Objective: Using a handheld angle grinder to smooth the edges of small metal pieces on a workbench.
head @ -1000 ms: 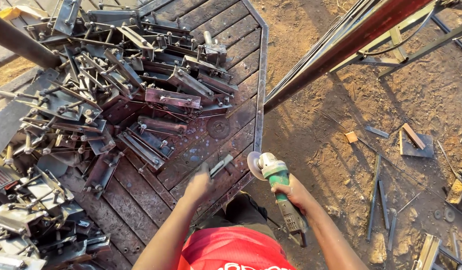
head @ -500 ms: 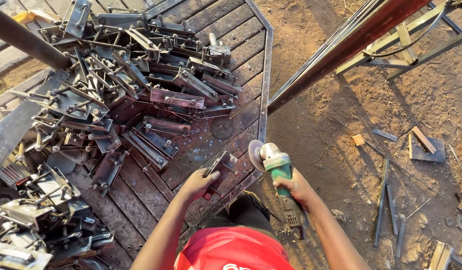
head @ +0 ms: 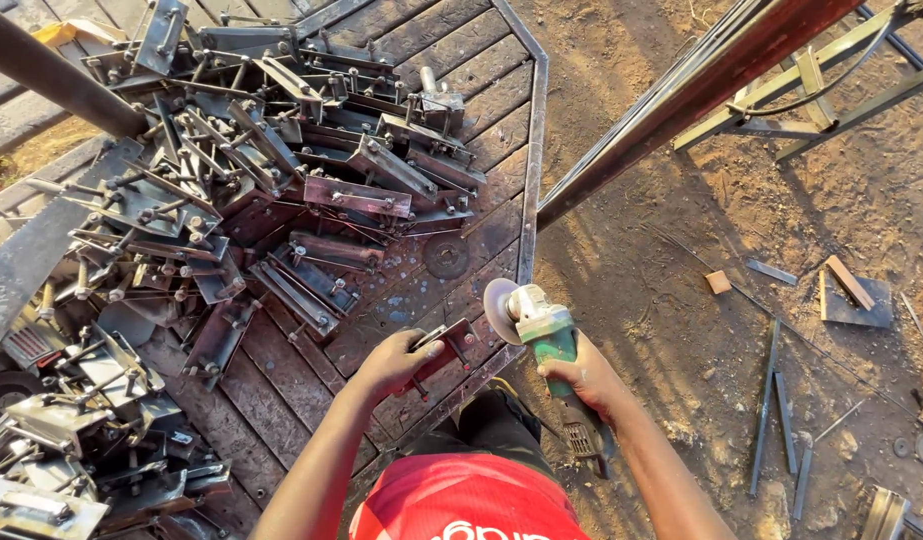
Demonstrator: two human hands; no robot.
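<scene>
A small rusty metal bracket (head: 443, 350) was held in the left hand (head: 393, 362), the grip closed around its near end, with thumb on top and fingers curled beneath. The bracket was kept just above the near edge of the slatted metal table (head: 451, 45), at about 6 o'clock of the table top. A green angle grinder (head: 547, 345) was clasped by the right hand (head: 584, 378), the grip wrapped tightly about its body; its grinding disc (head: 499, 310) was pointed toward 11 o'clock and stood just beside the bracket, at the bracket's 2 o'clock. Whether disc and bracket touched could not be told. A large heap of similar bolted brackets (head: 241, 170) was piled across the table from 9 to 12 o'clock. A loose worn disc (head: 446, 256) was seen lying flat on the table at 12 o'clock of the held bracket. Scrap strips (head: 771, 400) were scattered on the dirt ground (head: 681, 300) at 3 o'clock.
</scene>
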